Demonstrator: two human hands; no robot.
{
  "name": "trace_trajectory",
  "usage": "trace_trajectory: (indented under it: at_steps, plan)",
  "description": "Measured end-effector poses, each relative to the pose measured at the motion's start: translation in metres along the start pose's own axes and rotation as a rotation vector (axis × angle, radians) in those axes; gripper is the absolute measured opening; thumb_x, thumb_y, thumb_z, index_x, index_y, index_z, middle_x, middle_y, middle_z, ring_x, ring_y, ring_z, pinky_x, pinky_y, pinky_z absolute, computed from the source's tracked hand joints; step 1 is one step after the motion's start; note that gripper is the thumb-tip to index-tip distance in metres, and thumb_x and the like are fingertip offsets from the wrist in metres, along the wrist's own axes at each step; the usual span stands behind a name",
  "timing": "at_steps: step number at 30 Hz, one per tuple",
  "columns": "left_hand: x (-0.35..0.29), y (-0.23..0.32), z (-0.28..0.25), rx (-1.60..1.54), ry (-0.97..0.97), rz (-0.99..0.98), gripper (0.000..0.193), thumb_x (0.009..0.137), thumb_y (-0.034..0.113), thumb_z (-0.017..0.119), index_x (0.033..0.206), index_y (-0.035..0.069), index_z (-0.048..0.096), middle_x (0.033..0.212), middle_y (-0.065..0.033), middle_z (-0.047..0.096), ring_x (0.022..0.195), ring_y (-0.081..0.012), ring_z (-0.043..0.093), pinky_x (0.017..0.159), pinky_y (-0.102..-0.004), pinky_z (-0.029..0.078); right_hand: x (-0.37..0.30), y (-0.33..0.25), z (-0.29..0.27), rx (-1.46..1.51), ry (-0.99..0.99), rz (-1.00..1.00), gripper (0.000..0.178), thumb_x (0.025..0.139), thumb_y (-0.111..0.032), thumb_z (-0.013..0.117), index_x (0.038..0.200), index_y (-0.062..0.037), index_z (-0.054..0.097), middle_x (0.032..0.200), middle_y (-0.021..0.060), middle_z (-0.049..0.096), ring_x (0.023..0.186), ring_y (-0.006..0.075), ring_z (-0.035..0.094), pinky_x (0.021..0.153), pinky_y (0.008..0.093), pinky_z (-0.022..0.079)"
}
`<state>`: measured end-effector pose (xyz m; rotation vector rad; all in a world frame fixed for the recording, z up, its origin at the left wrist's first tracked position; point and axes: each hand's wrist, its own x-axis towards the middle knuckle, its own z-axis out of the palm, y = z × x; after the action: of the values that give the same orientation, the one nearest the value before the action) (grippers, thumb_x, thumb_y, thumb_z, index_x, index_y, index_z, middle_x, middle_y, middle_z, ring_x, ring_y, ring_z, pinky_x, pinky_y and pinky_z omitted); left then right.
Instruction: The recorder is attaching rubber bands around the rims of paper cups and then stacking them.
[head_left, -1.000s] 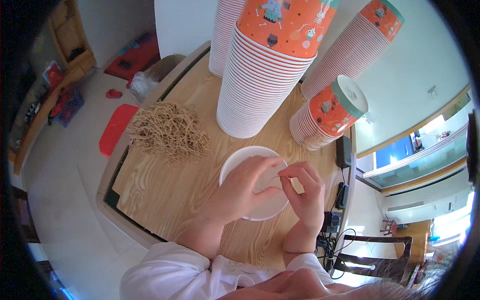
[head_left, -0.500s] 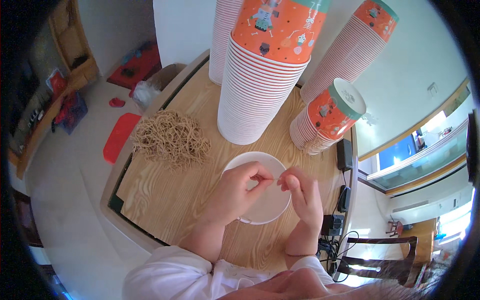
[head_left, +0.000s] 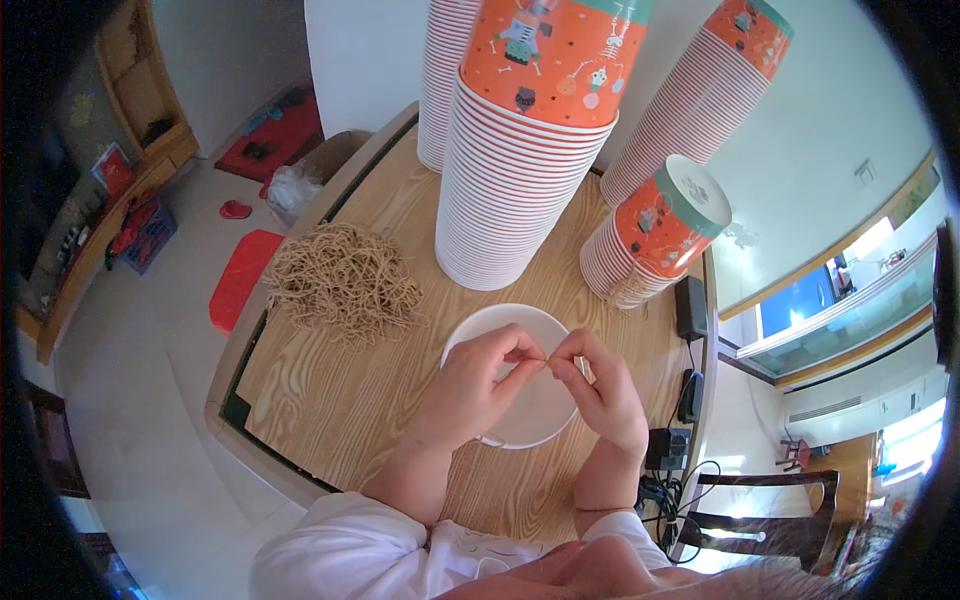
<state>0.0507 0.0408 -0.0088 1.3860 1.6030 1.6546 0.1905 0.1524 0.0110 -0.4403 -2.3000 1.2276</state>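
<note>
My left hand [head_left: 484,386] and my right hand [head_left: 604,394] meet above a white round paper tub [head_left: 526,435], thumbs and forefingers pinched tip to tip. Between the fingertips is a tiny bit of thin tan cord, mostly covered by the fingers. A small loop of cord [head_left: 489,440] shows at the tub's near left rim. To the left lies a loose heap of tan cord [head_left: 342,282], apart from both hands. The tub stands upright on the wood-grain table [head_left: 330,410], partly hidden by my hands.
A tall stack of nested orange-and-white paper tubs [head_left: 520,190] rises beyond the hands, with another stack [head_left: 690,100] behind. A shorter stack [head_left: 660,225] stands at the right, tan cord beside its base. Black power adapters [head_left: 667,449] and cables line the right edge, near a dark chair [head_left: 765,520].
My right hand has turned so its thumb and forefinger now pinch right against my left fingertips, closing the small gap. The tub, stacks and cord heap stay in place.
</note>
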Motion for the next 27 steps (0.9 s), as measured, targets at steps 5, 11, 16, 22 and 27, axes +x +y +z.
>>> trace_trajectory:
  at_steps: [5,11,16,22,27]
  plan:
    - [0.001,0.002,-0.002,-0.089,-0.100,-0.110,0.009,0.089,0.005,0.058,0.094,0.000,0.051,0.080,-0.0109,0.063,0.075,-0.0218,0.065,0.067,-0.0321,0.050,0.002,0.000,0.000,-0.029,0.017,-0.029,0.008,0.082,0.000,0.065,0.086,0.0017,0.059,0.080,0.0111,0.060,0.077,0.0236,0.060,0.069,0.0311,0.047]
    - [-0.002,0.001,-0.001,-0.112,-0.057,-0.075,0.009,0.089,0.005,0.059,0.093,0.001,0.053,0.074,-0.0058,0.059,0.064,-0.0122,0.055,0.061,-0.0271,0.046,0.000,0.002,-0.002,-0.091,0.076,-0.103,0.012,0.076,0.003,0.070,0.083,-0.0004,0.061,0.080,0.0099,0.061,0.076,0.0246,0.060,0.069,0.0322,0.048]
    - [-0.002,-0.002,0.000,-0.194,-0.036,-0.096,0.008,0.085,0.007,0.064,0.088,0.001,0.061,0.072,-0.0030,0.058,0.063,-0.0095,0.051,0.057,-0.0260,0.042,0.001,0.003,0.000,-0.093,0.085,-0.145,0.014,0.074,0.004,0.071,0.082,-0.0008,0.062,0.080,0.0097,0.062,0.077,0.0246,0.060,0.068,0.0322,0.048]
    - [0.000,-0.006,0.000,-0.071,-0.005,-0.097,0.007,0.083,0.007,0.066,0.084,0.001,0.062,0.073,-0.0028,0.057,0.060,-0.0101,0.049,0.056,-0.0250,0.041,0.003,0.001,-0.003,0.017,0.117,-0.075,0.008,0.081,-0.006,0.069,0.083,-0.0003,0.062,0.076,0.0090,0.059,0.076,0.0234,0.059,0.069,0.0312,0.046]
    - [0.000,-0.001,-0.001,-0.093,-0.012,-0.099,0.007,0.082,0.007,0.066,0.084,0.002,0.062,0.071,-0.0030,0.057,0.058,-0.0101,0.047,0.054,-0.0254,0.040,0.001,0.016,-0.004,0.041,-0.057,0.129,0.015,0.093,-0.010,0.054,0.084,0.0014,0.057,0.072,0.0091,0.055,0.069,0.0188,0.053,0.065,0.0294,0.043]
